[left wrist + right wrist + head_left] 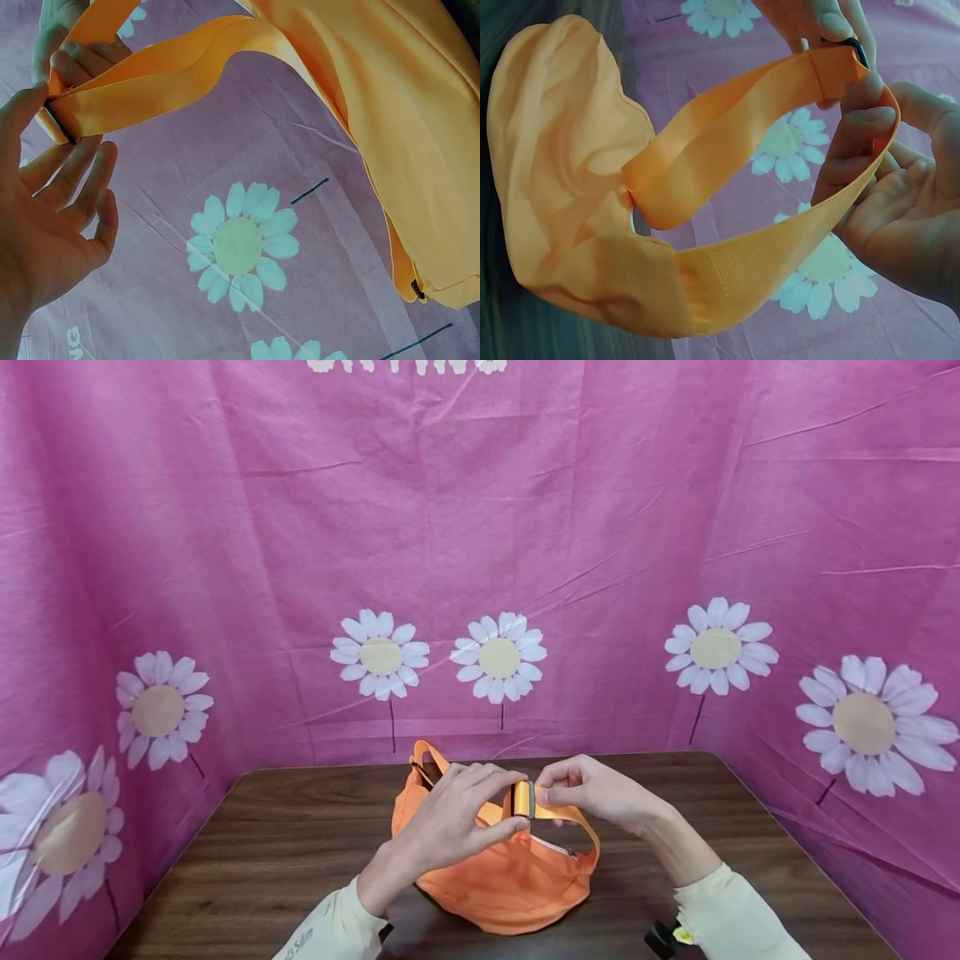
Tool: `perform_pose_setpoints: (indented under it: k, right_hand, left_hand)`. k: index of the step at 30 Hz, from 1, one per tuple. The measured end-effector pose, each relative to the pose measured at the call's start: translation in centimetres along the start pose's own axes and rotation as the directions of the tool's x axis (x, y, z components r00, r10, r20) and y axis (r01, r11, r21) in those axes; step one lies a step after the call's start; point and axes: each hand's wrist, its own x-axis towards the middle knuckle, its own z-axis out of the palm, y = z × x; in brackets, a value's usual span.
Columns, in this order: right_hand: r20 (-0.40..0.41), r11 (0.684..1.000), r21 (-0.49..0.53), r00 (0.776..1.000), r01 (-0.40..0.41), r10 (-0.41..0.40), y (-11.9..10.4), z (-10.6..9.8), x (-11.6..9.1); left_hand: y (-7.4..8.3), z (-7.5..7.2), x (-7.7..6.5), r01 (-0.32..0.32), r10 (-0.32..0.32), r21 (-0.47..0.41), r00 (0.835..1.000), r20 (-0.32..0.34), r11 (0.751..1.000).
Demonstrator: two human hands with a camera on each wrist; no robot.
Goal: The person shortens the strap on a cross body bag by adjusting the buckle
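Observation:
An orange waist bag (502, 893) rests on the table below both hands, its strap looping up from it. My left hand (450, 814) pinches the black-edged strap slider (524, 800) between thumb and fingers, as the left wrist view also shows at the slider (60, 124). Just to its right, my right hand (603, 793) pinches the orange strap (588, 831) close beside the slider. In the right wrist view the strap (780, 270) runs from the bag's end up to the curled fingers of the right hand (915, 195). A zipper pull (572, 853) shows on the bag's upper edge.
The dark wooden table (292, 852) extends to both sides of the bag. A pink cloth (480, 527) printed with white daisies hangs behind and beside it. Near the right sleeve is a small black object (660, 937) with a yellow piece beside it.

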Motion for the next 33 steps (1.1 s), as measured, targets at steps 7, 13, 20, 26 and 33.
perform_pose_setpoints:
  k: [7,13,20,26,33]
  right_hand:
    - [-0.017,0.999,0.024,1.0,0.021,-0.02,-0.3,0.1,0.0]
    - [-0.029,0.999,0.045,0.999,0.03,-0.029,-0.1,0.4,0.2]
    - [-0.011,0.997,0.071,1.0,0.005,-0.004,0.0,0.3,0.2]
    - [-0.004,0.991,0.129,1.0,-0.029,0.029,0.3,-0.6,-0.2]
    - [-0.011,0.993,0.118,1.0,-0.006,0.007,0.6,-0.8,-0.2]
  left_hand:
    - [0.1,-0.1,0.3,0.031,-0.032,-0.038,0.999,-0.007,0.999]
    - [0.0,-0.3,0.2,0.046,-0.045,-0.073,0.999,0.015,0.996]
    - [-0.1,-0.6,0.2,0.055,-0.053,-0.089,0.998,0.027,0.994]
    - [-0.4,-1.1,0.0,0.072,-0.072,-0.101,0.997,0.001,0.992]
    - [-0.5,-1.2,-0.1,0.092,-0.09,-0.116,0.996,0.023,0.989]
